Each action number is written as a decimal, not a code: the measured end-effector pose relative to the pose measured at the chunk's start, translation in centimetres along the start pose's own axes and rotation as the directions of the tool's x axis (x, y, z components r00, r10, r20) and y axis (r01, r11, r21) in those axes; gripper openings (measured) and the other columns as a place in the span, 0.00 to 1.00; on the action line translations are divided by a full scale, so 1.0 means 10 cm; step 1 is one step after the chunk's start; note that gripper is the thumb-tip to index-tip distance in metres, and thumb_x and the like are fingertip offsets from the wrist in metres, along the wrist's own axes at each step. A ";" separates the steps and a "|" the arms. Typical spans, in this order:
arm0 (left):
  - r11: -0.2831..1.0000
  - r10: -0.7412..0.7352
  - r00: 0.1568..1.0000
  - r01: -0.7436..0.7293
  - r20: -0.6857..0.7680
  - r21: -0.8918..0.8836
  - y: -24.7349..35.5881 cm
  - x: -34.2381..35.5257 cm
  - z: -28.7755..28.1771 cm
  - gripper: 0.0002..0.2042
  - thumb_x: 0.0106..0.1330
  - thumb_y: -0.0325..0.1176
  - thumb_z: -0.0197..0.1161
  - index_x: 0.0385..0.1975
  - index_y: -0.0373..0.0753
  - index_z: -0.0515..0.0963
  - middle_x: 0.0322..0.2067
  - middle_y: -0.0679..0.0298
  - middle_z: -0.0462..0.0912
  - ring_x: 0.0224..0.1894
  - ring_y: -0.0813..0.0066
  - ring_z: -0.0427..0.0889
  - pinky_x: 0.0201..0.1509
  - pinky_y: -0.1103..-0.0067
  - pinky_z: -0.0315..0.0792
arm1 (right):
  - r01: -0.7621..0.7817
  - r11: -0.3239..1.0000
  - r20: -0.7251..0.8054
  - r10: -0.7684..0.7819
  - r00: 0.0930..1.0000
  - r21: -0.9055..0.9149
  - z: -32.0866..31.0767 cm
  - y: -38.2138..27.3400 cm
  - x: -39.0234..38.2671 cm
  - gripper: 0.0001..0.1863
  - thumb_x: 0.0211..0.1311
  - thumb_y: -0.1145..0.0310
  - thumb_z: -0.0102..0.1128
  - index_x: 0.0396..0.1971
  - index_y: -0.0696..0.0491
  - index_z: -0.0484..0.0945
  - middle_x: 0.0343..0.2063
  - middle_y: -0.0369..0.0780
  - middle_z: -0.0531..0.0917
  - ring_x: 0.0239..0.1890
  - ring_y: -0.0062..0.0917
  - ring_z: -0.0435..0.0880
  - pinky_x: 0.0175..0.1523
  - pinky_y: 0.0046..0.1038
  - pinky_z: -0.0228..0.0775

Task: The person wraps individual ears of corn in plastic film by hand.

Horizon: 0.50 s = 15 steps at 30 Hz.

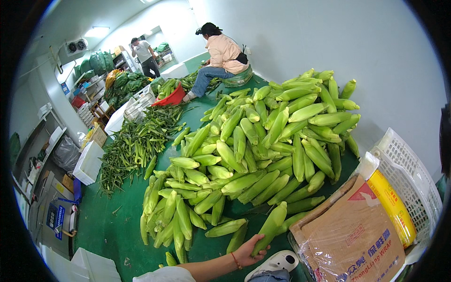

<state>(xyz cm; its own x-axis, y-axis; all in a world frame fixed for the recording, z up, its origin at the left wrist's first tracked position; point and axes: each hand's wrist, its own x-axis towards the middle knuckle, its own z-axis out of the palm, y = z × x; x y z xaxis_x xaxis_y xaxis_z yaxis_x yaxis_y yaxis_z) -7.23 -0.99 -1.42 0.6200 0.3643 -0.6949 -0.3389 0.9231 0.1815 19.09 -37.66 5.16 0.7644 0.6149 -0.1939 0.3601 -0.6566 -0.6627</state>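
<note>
My left hand (253,247), with a red cord at its wrist, is closed round the lower end of a green ear of corn (271,225) still in its husk. The ear stands tilted, its tip up and to the right, in front of the big heap of husked-over corn ears (244,155) on the green floor. My right hand is out of view. Just below the held ear shows a white clog (277,264) on my foot.
A brown cardboard box (352,235), a yellow roll-shaped pack (392,207) and a white plastic crate (404,174) stand close on the right. Stripped husks (134,145) lie left of the heap. Beyond, a person in a pink jacket (225,51) sits by a red basin (171,97); another person (145,56) stands farther back.
</note>
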 end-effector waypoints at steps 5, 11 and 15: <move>1.000 0.003 1.000 -0.003 -0.006 0.024 -0.02 -0.04 0.00 0.20 0.72 0.46 0.51 0.56 0.41 0.63 0.35 0.60 0.73 0.22 0.80 0.66 0.19 0.87 0.60 | 0.035 0.999 -0.005 -0.035 0.999 0.021 0.01 -0.02 -0.03 0.18 0.73 0.58 0.51 0.43 0.59 0.80 0.26 0.43 0.83 0.25 0.27 0.78 0.32 0.29 0.71; 0.995 0.050 0.998 -0.046 -0.043 0.087 0.09 -0.14 -0.11 0.19 0.70 0.46 0.53 0.53 0.42 0.64 0.35 0.60 0.74 0.23 0.78 0.68 0.19 0.84 0.62 | -0.041 0.999 0.048 0.040 0.998 0.013 0.10 -0.12 -0.11 0.18 0.73 0.58 0.51 0.44 0.59 0.80 0.28 0.42 0.84 0.28 0.27 0.80 0.34 0.29 0.72; 0.728 0.391 0.920 -0.307 -0.003 0.613 -0.06 -0.12 0.48 0.20 0.66 0.38 0.61 0.55 0.43 0.65 0.39 0.60 0.76 0.33 0.75 0.75 0.27 0.80 0.70 | 0.040 0.999 -0.062 -0.038 0.997 0.033 0.00 -0.03 -0.08 0.18 0.73 0.59 0.51 0.46 0.58 0.80 0.31 0.43 0.85 0.32 0.27 0.82 0.40 0.28 0.74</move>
<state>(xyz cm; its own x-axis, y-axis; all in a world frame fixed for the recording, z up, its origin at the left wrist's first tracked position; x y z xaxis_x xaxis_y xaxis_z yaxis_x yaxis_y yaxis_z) -4.38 -1.43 2.68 0.4357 0.6958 -0.5710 -0.0032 0.6356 0.7720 18.35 -37.91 5.50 0.7820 0.6110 -0.1231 0.3726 -0.6167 -0.6935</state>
